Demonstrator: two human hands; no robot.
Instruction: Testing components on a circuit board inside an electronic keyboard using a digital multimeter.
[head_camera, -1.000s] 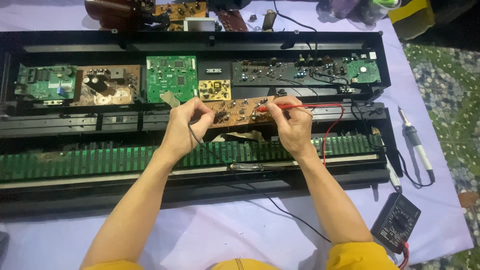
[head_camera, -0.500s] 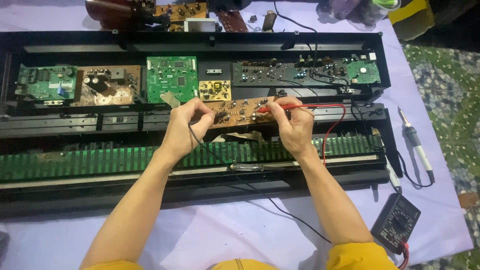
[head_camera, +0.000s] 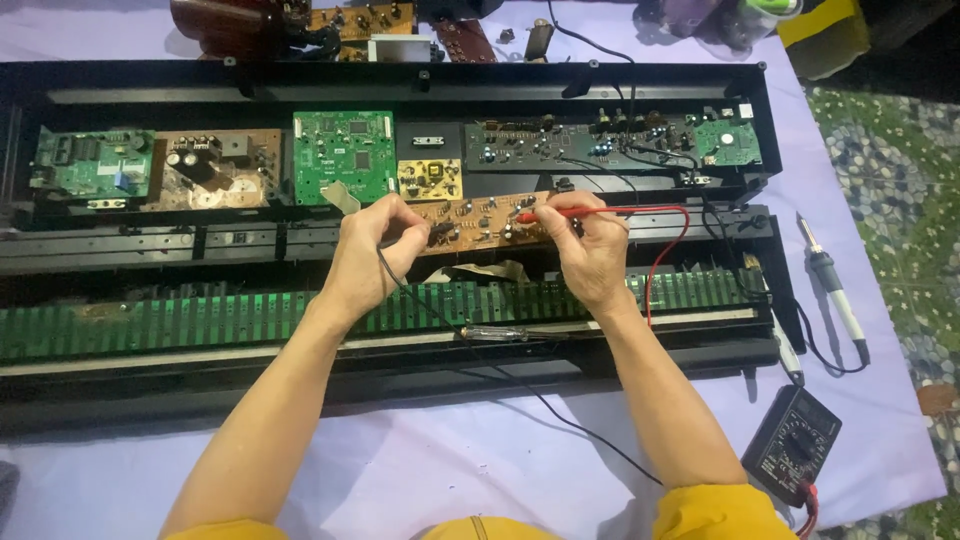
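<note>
Centrally, a long opened electronic keyboard case (head_camera: 130, 100) lies on a lilac cloth (head_camera: 400, 470), lid off, boards exposed.

Item 1: brown circuit board (head_camera: 480, 222), narrow, lying at the middle of the case between the two hands, just below a small yellow board (head_camera: 430, 178).

Item 2: left hand (head_camera: 370, 255), fingers curled tight around a black probe (only its black lead (head_camera: 480, 350) shows clearly, running from the fist across the green key contact strip (head_camera: 180, 320) and down the cloth); fingertips rest at the brown board's left end.

Item 3: right hand (head_camera: 590, 250), fingers pinched closed on a red probe (head_camera: 560, 213), its tip touching the brown board; a red lead (head_camera: 668, 255) loops from it to the right and down.

Item 4: multimeter (head_camera: 792, 445), black, on the cloth beside the right forearm, well apart from the probes.

Item 5: soldering iron (head_camera: 830, 275), on the cloth right of the case.

Item 6: green boards, one large (head_camera: 343, 155), one at far left (head_camera: 90, 165), along the case's upper row; a screwdriver (head_camera: 500, 333) lies on the front rail.
</note>
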